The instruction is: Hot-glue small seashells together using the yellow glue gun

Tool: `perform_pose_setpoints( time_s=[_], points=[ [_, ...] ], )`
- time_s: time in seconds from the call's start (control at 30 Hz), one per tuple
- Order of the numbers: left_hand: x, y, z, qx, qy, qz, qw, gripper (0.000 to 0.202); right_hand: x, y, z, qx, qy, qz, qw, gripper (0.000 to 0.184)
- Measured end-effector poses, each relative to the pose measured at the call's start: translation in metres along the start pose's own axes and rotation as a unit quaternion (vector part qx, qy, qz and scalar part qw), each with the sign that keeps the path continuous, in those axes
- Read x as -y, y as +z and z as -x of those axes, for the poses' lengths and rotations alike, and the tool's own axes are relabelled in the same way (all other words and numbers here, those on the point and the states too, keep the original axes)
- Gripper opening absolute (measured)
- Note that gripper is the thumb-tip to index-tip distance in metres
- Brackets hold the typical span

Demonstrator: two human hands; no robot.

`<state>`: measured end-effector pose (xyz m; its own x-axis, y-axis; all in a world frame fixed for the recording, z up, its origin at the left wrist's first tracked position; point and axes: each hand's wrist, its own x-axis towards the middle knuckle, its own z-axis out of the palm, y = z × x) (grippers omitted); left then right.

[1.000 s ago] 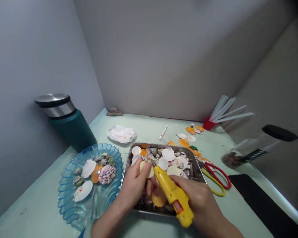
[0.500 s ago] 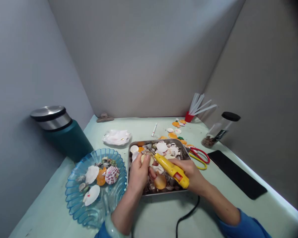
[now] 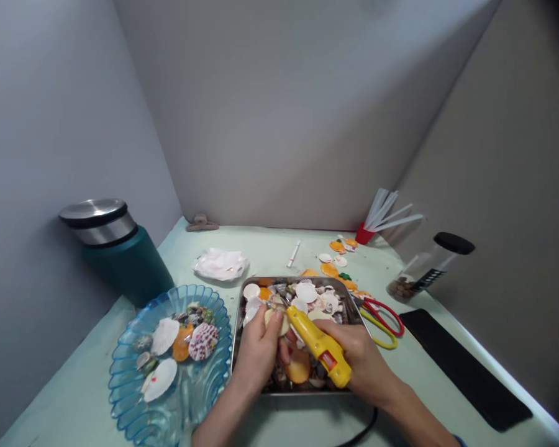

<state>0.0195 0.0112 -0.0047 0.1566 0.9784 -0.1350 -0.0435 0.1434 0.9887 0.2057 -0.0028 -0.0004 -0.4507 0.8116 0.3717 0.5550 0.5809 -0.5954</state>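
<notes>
Over the metal tray [image 3: 349, 298] of shells, my left hand [image 3: 258, 347] pinches a pale yellow shell [image 3: 276, 323] between thumb and fingers. My right hand [image 3: 358, 354] is wrapped round the grip of a yellow glue gun [image 3: 319, 344]. Its metal nozzle points away and to the left, close to the pale shell; whether it touches cannot be made out. An orange scallop shell [image 3: 299, 366] lies in the tray just below my hands, and white shells [image 3: 306, 292] fill its far part. A black cord [image 3: 366, 431] runs out under my right forearm.
Left stand a blue scalloped dish [image 3: 121, 379] of shells and a teal bottle [image 3: 130, 261]. Behind are a white packet [image 3: 221, 264], a small white stick [image 3: 294, 254] and orange shells [image 3: 330, 269]. Right are scissors [image 3: 386, 323], a red cup [image 3: 364, 234] of translucent sticks, a jar [image 3: 414, 276] and a black slab [image 3: 466, 369].
The view has shifted, so the tray and dish sit slightly lower in the picture. Both hands keep their holds, and the glue gun's nozzle stays by the pale shell.
</notes>
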Motion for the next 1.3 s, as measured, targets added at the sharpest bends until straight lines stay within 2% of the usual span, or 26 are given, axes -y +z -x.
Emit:
perform_pose_setpoints(
  time_s=[0.2, 0.53, 1.07, 1.3],
  points=[
    [0.0014, 0.0012, 0.0005, -0.009, -0.007, 0.01, 1.0, 0.027, -0.0016, -0.0006, 0.0029, 0.007, -0.02, -0.011, 1.0, 0.027],
    [0.0045, 0.0011, 0.0004, 0.015, -0.03, 0.03, 0.999, 0.027, -0.0035, 0.0014, 0.0019, 0.02, -0.008, -0.01, 1.0, 0.023],
    [0.0019, 0.0008, -0.0004, -0.007, 0.004, -0.039, 0.999, 0.026, -0.0056, 0.004, 0.0039, 0.007, -0.009, 0.001, 1.0, 0.027],
    [0.0036, -0.0007, 0.0011, -0.033, 0.018, -0.062, 0.997, 0.025, -0.0101, 0.0053, 0.0065, 0.002, -0.012, -0.004, 1.0, 0.039]
  ],
)
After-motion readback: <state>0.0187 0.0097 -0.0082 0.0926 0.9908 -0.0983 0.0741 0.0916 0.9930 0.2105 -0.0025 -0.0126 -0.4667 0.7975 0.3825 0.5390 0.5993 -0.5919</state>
